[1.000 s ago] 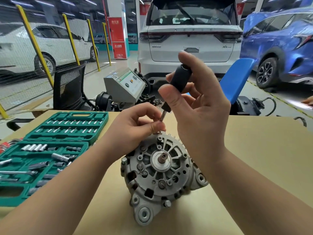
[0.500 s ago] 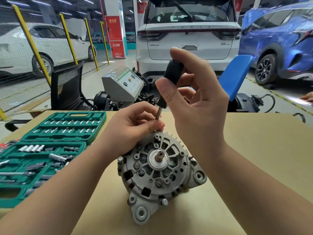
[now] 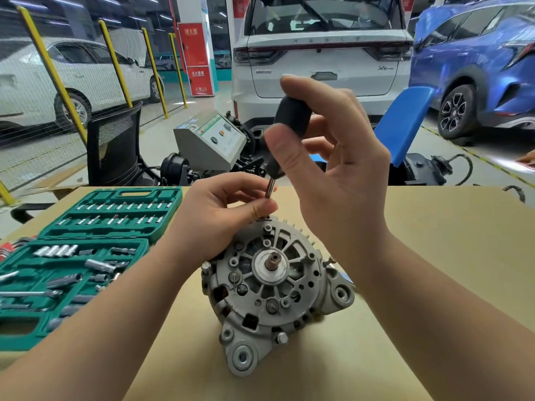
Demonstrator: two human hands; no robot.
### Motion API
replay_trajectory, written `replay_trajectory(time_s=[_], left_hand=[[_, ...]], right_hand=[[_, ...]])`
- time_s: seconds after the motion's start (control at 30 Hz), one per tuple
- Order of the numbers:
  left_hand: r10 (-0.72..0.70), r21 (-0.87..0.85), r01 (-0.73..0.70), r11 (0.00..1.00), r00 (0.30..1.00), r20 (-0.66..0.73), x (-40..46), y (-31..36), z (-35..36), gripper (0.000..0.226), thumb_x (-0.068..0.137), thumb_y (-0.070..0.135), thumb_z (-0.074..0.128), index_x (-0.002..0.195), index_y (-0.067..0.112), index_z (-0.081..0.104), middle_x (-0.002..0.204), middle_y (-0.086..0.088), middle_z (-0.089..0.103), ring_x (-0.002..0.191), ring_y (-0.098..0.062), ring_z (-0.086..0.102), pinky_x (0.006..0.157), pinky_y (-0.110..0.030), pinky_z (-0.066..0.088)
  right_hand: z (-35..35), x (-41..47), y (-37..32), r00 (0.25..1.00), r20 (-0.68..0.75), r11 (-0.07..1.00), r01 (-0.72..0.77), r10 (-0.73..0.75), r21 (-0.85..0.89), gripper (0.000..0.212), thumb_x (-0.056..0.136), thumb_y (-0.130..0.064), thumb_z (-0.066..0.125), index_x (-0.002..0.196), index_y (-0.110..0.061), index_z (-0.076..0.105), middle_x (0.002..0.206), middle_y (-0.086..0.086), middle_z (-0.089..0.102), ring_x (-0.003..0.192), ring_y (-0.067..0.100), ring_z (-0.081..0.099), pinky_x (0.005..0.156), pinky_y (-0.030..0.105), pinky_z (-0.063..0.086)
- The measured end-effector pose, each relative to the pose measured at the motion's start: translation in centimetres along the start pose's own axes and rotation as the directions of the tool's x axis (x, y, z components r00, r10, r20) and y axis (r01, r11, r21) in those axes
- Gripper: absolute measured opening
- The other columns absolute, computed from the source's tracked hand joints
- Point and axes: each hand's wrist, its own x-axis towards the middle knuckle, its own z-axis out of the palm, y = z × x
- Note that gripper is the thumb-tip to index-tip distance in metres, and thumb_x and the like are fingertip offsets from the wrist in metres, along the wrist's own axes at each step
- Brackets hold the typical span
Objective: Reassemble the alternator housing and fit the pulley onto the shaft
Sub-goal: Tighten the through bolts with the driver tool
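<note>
Alternator [image 3: 270, 287]: grey ribbed housing on the cardboard-covered surface [image 3: 434, 256], shaft [image 3: 272, 260] facing up toward the camera, mounting lug nearest the viewer.
Screwdriver [image 3: 291, 123]: black handle, tilted, tip down at the housing's far rim.
Right hand [image 3: 333, 169]: thumb and fingers gripping the handle.
Left hand [image 3: 220, 215]: pinching the metal shank.
Socket set [image 3: 81, 256]: green case, open, left.
</note>
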Motion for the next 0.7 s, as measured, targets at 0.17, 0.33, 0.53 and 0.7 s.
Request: replay_trajectory(time_s=[0.17,0.33,0.53,0.7], left_hand=[[-0.020,-0.020,0.020,1.000,1.000,0.008,-0.12,-0.08,0.13,0.023,0.085,0.028,0.079,0.107,0.025,0.083,0.099,0.002,0.085,0.096,-0.021,0.082,0.088,-0.034,0.066],[-0.010,0.002,0.010,1.000,0.999,0.036,-0.22,-0.07,-0.14,0.028,0.087,0.029,0.086,0.114,0.024,0.083,0.104,0.004,0.085,0.101,-0.021,0.081,0.087,-0.034,0.066],[0.029,0.023,-0.028,0.999,0.999,-0.023,0.08,-0.24,-0.02,0.025,0.082,0.028,0.084,0.107,0.028,0.084,0.101,0.004,0.085,0.098,-0.023,0.081,0.094,-0.043,0.065],[0.021,0.002,-0.021,1.000,1.000,0.007,-0.17,-0.05,0.04,0.024,0.090,0.017,0.080,0.112,0.027,0.081,0.100,0.010,0.085,0.096,-0.009,0.082,0.083,-0.020,0.063]], right_hand=[[-0.27,-0.17,0.15,0.999,0.044,0.998,-0.013,0.010,0.066,0.044,0.104,0.003,0.058,0.144,-0.013,0.053,0.120,0.010,0.069,0.100,0.028,0.068,0.084,0.046,0.060],[0.02,0.12,-0.18,0.998,-0.013,0.998,-0.057,0.057,-0.011,0.038,0.095,-0.010,0.080,0.126,-0.023,0.062,0.109,-0.001,0.066,0.087,0.015,0.068,0.076,0.028,0.056],[-0.02,-0.26,0.07,0.999,0.028,0.996,-0.021,0.019,0.085,0.039,0.105,-0.002,0.061,0.142,-0.014,0.055,0.117,0.009,0.070,0.094,0.025,0.068,0.081,0.037,0.055],[0.12,-0.23,-0.16,0.999,0.007,0.999,-0.036,0.036,0.009,0.046,0.100,0.005,0.066,0.139,-0.018,0.055,0.119,0.002,0.067,0.093,0.015,0.069,0.077,0.031,0.059]])
